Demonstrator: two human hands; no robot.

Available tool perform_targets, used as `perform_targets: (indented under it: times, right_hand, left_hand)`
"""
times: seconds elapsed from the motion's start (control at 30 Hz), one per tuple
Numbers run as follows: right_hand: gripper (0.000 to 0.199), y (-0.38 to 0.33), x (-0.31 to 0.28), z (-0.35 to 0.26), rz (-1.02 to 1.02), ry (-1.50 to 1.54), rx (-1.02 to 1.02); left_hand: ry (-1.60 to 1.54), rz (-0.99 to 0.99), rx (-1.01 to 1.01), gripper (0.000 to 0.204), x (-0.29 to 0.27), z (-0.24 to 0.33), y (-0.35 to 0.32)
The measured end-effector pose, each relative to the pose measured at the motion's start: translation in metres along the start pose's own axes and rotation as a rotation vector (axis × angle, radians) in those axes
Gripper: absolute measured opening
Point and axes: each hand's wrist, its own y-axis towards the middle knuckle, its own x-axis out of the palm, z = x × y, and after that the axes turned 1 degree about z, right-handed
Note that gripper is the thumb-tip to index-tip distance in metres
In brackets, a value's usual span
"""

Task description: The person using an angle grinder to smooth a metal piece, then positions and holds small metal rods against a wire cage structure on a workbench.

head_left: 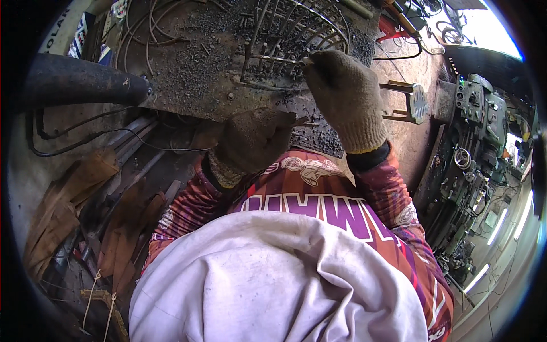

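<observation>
My left hand (pixel 253 137), in a dark soiled work glove, is closed low over the near edge of the metal worktable (pixel 176 102). A short thin metal piece (pixel 306 123) sticks out beside its fingertips; the glove hides whether they grip it. My right hand (pixel 347 94), in a paler knitted glove, is raised with its fingers pinched together at the near right side of a round cage of bent metal rods (pixel 296 34). Something small and pale shows at those fingertips, too small to name. The cage rests on the table among dark grit and short metal bits.
A thick black cylinder (pixel 85 82) juts in from the left. Brown leather-like sheets (pixel 68 211) and metal bars lie below it. Right of my right hand sits a two-legged metal piece (pixel 417 104). A red clamp (pixel 392 29) lies farther back. A large green-grey machine (pixel 478 119) stands at right.
</observation>
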Motion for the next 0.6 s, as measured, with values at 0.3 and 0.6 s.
perform_targets:
  times: [0.3, 0.6]
  right_hand:
    - [0.018, -0.013, -0.007, 0.003, -0.076, 0.002, 0.006]
    - [0.018, -0.005, -0.003, 0.003, -0.011, -0.008, 0.012]
  left_hand:
    - [0.403, -0.025, 0.061, 0.018, 0.006, -0.002, -0.019]
    - [0.022, -0.051, -0.050, 0.014, 0.001, -0.004, -0.007]
